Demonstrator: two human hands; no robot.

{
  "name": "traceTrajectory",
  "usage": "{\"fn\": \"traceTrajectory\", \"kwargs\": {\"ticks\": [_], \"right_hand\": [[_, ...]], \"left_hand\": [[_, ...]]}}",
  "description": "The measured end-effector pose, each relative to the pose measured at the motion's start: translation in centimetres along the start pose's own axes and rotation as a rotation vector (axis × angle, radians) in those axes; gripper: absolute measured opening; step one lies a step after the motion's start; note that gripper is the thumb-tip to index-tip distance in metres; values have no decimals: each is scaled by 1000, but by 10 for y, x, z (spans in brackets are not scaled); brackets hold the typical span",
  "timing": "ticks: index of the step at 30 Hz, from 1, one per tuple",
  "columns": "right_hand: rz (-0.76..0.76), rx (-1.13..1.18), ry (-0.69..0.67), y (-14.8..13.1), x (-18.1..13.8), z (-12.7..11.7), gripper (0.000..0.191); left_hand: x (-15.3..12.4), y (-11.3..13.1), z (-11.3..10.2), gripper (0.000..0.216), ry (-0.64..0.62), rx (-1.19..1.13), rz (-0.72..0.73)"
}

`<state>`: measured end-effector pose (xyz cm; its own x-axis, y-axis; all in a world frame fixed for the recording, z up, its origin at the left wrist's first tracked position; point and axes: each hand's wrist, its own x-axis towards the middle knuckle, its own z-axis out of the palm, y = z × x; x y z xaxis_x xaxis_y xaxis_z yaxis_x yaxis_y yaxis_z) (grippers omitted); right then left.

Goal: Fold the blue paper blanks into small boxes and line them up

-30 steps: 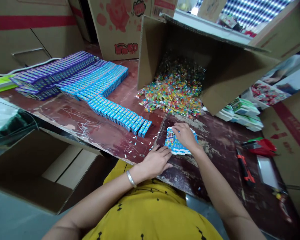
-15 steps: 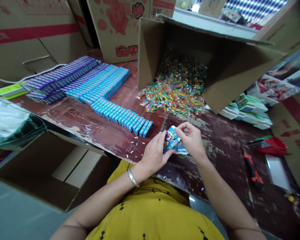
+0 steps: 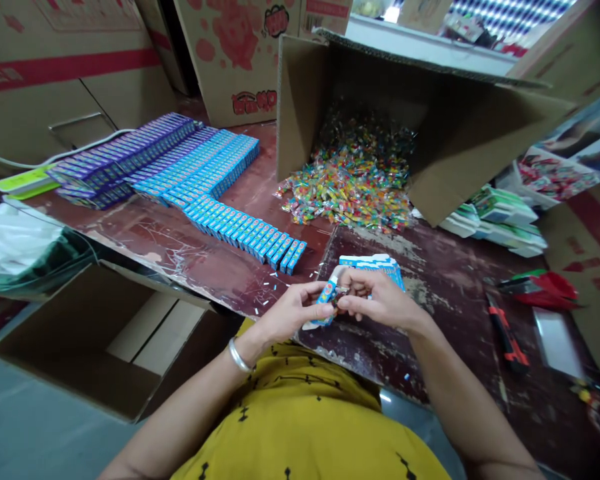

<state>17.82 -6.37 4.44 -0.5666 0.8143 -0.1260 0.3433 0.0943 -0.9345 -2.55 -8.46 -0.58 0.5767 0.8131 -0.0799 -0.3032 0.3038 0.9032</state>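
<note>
The left hand's [image 3: 285, 312] fingers [image 3: 312, 309] were closed on the near end of a small blue box [image 3: 327, 294], thumb on top. The right hand's [image 3: 383, 301] fingertips [image 3: 351, 301] were pinched on the far, open end of the same box. Whether anything was inside the box could not be told. The box was held just above the near edge of the table [image 3: 420, 363], in front of the person's body, with both hands touching it.

Directly beyond the right hand lay a stack of flat blue cartons [image 3: 375, 263] on the table, close to the knuckles. To the left, a row of filled blue boxes [image 3: 245, 231] ran diagonally towards the far left, joining wider blocks of blue and purple boxes [image 3: 123, 145]. Small white scraps [image 3: 267, 287] lay scattered between that row and the left hand.

At the far centre a large cardboard box [image 3: 460, 127] lay on its side, with a pile of coloured wrapped sweets [image 3: 350, 190] spilling from its mouth. To the right lay an orange utility knife [image 3: 506, 337] and green-and-white packs [image 3: 497, 215]. An open carton [image 3: 95, 333] stood below the table at near left.
</note>
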Motion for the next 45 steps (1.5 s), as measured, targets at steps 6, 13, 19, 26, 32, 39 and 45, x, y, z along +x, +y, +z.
{"fn": "traceTrajectory", "kwargs": {"ticks": [6,13,19,26,32,39,45], "right_hand": [[-84,30,480,15,7,25,28],[-93,106,664,26,12,59,17],[-168,59,749,29,14,65,44],[-157,39,721,41,11,64,12],[-225,65,707,39,12,59,8],[-181,205,538,28,18,52,15],[23,233,358,31,25,32,20]], "left_hand": [[7,-14,5,30,331,-145,147],[5,-12,15,49,549,54,308],[-7,1,11,52,437,278,272],[-11,-3,2,36,223,196,199],[-12,-12,3,34,285,170,209],[-12,-17,1,40,357,79,226],[-18,-12,1,40,361,280,265]]}}
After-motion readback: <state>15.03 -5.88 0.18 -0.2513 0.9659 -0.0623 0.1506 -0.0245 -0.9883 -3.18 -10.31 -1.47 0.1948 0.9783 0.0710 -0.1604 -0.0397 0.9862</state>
